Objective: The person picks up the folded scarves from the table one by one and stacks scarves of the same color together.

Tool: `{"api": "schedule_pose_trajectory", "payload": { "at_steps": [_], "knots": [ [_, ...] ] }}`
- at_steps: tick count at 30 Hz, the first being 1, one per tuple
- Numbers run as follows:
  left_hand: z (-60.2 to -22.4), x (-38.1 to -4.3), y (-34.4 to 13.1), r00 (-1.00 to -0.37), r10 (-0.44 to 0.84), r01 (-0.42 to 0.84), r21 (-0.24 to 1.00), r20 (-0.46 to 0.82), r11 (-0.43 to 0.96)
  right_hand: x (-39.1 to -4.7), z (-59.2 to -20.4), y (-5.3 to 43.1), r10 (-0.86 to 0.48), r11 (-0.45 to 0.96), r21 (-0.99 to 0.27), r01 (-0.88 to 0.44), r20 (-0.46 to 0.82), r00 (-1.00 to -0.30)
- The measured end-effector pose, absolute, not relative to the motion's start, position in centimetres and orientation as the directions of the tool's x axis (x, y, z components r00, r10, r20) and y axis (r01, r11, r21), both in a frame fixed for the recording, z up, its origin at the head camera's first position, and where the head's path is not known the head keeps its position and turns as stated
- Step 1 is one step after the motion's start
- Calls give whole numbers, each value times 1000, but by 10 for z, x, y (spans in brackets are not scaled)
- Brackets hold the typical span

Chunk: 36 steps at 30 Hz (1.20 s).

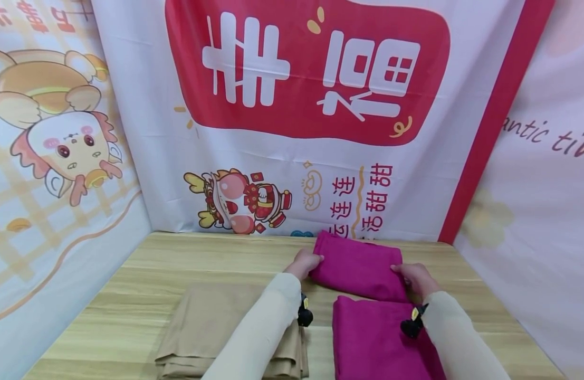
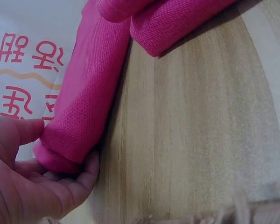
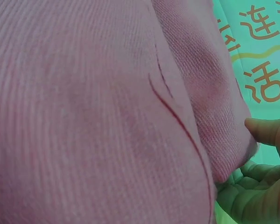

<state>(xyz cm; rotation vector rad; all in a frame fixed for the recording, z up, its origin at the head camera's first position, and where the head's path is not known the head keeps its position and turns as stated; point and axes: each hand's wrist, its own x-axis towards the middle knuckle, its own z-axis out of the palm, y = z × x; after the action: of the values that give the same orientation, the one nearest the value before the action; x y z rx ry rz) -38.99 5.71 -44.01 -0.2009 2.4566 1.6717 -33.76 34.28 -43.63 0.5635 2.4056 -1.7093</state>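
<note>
Toward the back of the table lies a folded magenta cloth, held at both ends. My left hand grips its left end; in the left wrist view the thumb is on top and the fingers curl underneath. At the right end my right hand pinches the cloth, and the right wrist view shows the thumb on its upper side with fingers tucked below. A second folded magenta cloth lies just in front, under the right forearm.
Left of the magenta cloths, a stack of folded tan cloth lies partly beneath the left forearm. The wooden table meets a printed hanging sheet at its back edge. More printed sheets hang at both sides.
</note>
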Motion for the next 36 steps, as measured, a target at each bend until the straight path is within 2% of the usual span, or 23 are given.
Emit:
{"api": "schedule_pose_trajectory", "payload": {
  "at_steps": [7,17,27,36],
  "knots": [
    [-440,-389,59,-975,7,-206,909,-224,363,-344,-440,344,250,319,-861,395,-326,-912],
    [-440,-388,61,-972,-9,-224,904,-237,365,-340,-434,343,241,277,-873,402,-342,-908],
    [-441,-387,59,-986,-31,-163,904,-164,395,-339,-433,343,225,238,-877,418,-369,-902],
    [-439,-386,58,-990,-68,-139,914,-122,381,-342,-436,341,335,234,-885,402,-315,-888]
  ]
}}
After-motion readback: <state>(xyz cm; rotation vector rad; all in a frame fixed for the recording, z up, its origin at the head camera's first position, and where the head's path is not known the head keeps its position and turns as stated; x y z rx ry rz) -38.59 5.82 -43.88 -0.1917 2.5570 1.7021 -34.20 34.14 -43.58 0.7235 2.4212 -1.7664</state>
